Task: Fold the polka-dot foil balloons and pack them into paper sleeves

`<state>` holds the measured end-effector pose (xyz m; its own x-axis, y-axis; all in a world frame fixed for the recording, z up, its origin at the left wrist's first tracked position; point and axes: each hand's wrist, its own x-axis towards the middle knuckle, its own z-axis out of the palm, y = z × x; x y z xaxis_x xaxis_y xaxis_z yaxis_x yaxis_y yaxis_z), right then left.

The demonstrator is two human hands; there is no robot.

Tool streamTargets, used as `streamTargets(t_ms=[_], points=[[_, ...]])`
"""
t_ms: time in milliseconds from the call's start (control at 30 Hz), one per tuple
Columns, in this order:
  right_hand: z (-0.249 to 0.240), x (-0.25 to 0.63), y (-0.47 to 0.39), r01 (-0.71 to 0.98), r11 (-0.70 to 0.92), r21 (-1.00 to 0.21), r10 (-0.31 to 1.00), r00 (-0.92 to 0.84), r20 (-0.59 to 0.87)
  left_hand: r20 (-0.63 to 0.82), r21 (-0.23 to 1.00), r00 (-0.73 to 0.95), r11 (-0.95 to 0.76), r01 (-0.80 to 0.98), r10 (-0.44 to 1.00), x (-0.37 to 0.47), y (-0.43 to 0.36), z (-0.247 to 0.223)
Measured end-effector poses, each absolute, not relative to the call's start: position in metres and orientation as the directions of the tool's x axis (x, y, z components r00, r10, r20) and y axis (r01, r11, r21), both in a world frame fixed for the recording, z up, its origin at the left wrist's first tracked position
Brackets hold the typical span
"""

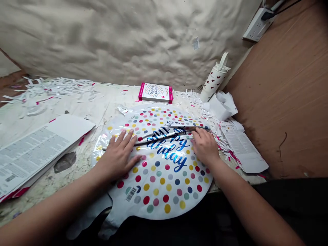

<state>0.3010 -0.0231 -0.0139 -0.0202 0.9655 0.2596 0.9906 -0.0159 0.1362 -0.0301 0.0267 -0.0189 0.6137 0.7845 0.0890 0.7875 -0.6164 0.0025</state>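
A flat foil balloon (164, 184) printed with coloured dots and blue birthday lettering lies in front of me. A silvery crease crosses its middle, so part of the lettering is covered. My left hand (119, 153) rests on the balloon's left part with its fingers spread. At the right end of the crease, my right hand (205, 143) has its fingers bent and pressed together on the foil, gripping the fold. The balloon's tail hangs over the table's front edge at lower left, near a printed barcode (131, 194).
A pink-edged stack of printed cards (155, 92) lies behind the balloon. Printed sheets (38, 150) are stacked at left, more packaging (243, 147) at right. Paper shreds (56, 87) litter the back. A tumbler (214, 78) stands by the wooden wall (279, 89), below a power strip (258, 25).
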Motion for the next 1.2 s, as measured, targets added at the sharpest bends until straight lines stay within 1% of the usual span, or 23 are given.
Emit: streamTargets(t_ms=[33, 100, 233, 300, 433, 500, 567, 600, 633, 700, 733, 800, 833, 867, 900, 933, 967, 1000, 1033, 1067, 1100, 1167, 1200], points=[[-0.013, 0.301, -0.02, 0.988, -0.001, 0.155, 0.956, -0.045, 0.291, 0.099, 0.022, 0.634, -0.638, 0.769, 0.767, -0.029, 0.03, -0.017], [-0.012, 0.306, -0.011, 0.984, -0.035, 0.177, 0.952, -0.021, 0.305, 0.077, 0.069, 0.662, -0.666, 0.743, 0.746, -0.033, 0.039, -0.015], [-0.015, 0.337, 0.008, 0.991, -0.052, 0.123, 0.99, 0.035, 0.14, 0.007, 0.102, 0.678, -0.675, 0.731, 0.735, -0.053, 0.055, -0.016], [-0.014, 0.359, 0.009, 0.993, -0.063, 0.098, 0.994, 0.053, 0.1, 0.022, 0.109, 0.68, -0.677, 0.727, 0.733, -0.063, 0.058, -0.015], [-0.003, 0.389, 0.0, 0.987, -0.136, 0.087, 0.989, 0.131, 0.063, 0.057, 0.087, 0.703, -0.705, 0.704, 0.709, -0.068, 0.056, -0.008], [0.004, 0.381, -0.005, 0.977, -0.184, 0.105, 0.982, 0.177, 0.066, 0.049, 0.058, 0.718, -0.72, 0.692, 0.694, -0.057, 0.05, -0.005], [0.01, 0.349, -0.009, 0.977, -0.185, 0.103, 0.978, 0.173, 0.121, 0.048, 0.033, 0.693, -0.695, 0.719, 0.719, -0.04, 0.042, -0.003], [0.01, 0.324, -0.01, 0.987, -0.141, 0.082, 0.979, 0.127, 0.159, 0.031, 0.029, 0.674, -0.675, 0.738, 0.738, -0.031, 0.037, -0.004], [0.01, 0.297, -0.01, 0.999, -0.018, 0.037, 0.986, 0.012, 0.166, -0.002, 0.03, 0.66, -0.66, 0.751, 0.751, -0.022, 0.032, -0.005], [0.004, 0.243, -0.01, 0.953, 0.289, -0.085, 0.954, -0.281, 0.103, -0.075, 0.034, 0.648, -0.647, 0.761, 0.758, -0.009, 0.023, -0.011], [-0.001, 0.222, -0.01, 0.902, 0.407, -0.145, 0.913, -0.403, 0.057, -0.099, 0.035, 0.648, -0.648, 0.76, 0.755, -0.005, 0.02, -0.014], [-0.011, 0.204, -0.01, 0.835, 0.497, -0.237, 0.854, -0.519, -0.035, -0.111, 0.03, 0.64, -0.641, 0.767, 0.76, -0.004, 0.015, -0.019], [-0.016, 0.209, -0.011, 0.835, 0.483, -0.263, 0.851, -0.519, -0.085, -0.117, 0.029, 0.63, -0.632, 0.775, 0.768, -0.006, 0.014, -0.021], [-0.02, 0.223, -0.013, 0.869, 0.418, -0.266, 0.877, -0.462, -0.132, -0.13, 0.03, 0.619, -0.621, 0.783, 0.775, -0.008, 0.013, -0.021], [-0.022, 0.244, -0.016, 0.918, 0.311, -0.246, 0.917, -0.357, -0.175, -0.149, 0.032, 0.607, -0.61, 0.792, 0.781, -0.01, 0.013, -0.02], [-0.023, 0.269, -0.021, 0.969, 0.151, -0.194, 0.962, -0.189, -0.196, -0.173, 0.035, 0.595, -0.598, 0.8, 0.785, -0.011, 0.014, -0.018], [-0.023, 0.294, -0.027, 0.991, -0.068, -0.118, 0.982, 0.046, -0.184, -0.198, 0.042, 0.585, -0.589, 0.807, 0.787, -0.011, 0.015, -0.016], [-0.022, 0.316, -0.034, 0.966, -0.254, -0.042, 0.957, 0.245, -0.154, -0.218, 0.05, 0.578, -0.583, 0.811, 0.786, -0.008, 0.016, -0.013], [-0.02, 0.333, -0.041, 0.933, -0.36, 0.017, 0.926, 0.359, -0.112, -0.221, 0.056, 0.574, -0.578, 0.814, 0.788, -0.003, 0.017, -0.009], [-0.019, 0.342, -0.049, 0.926, -0.377, 0.037, 0.923, 0.378, -0.072, -0.205, 0.062, 0.573, -0.574, 0.817, 0.793, 0.005, 0.017, -0.007], [-0.018, 0.344, -0.055, 0.946, -0.321, 0.037, 0.946, 0.323, -0.043, -0.176, 0.068, 0.575, -0.573, 0.817, 0.799, 0.014, 0.018, -0.005], [-0.018, 0.33, -0.062, 0.992, -0.123, 0.003, 0.992, 0.123, -0.016, -0.124, 0.084, 0.576, -0.57, 0.817, 0.808, 0.034, 0.017, -0.005], [-0.02, 0.318, -0.062, 0.998, -0.057, -0.019, 0.998, 0.057, -0.008, -0.121, 0.093, 0.575, -0.568, 0.818, 0.809, 0.044, 0.015, -0.007]])
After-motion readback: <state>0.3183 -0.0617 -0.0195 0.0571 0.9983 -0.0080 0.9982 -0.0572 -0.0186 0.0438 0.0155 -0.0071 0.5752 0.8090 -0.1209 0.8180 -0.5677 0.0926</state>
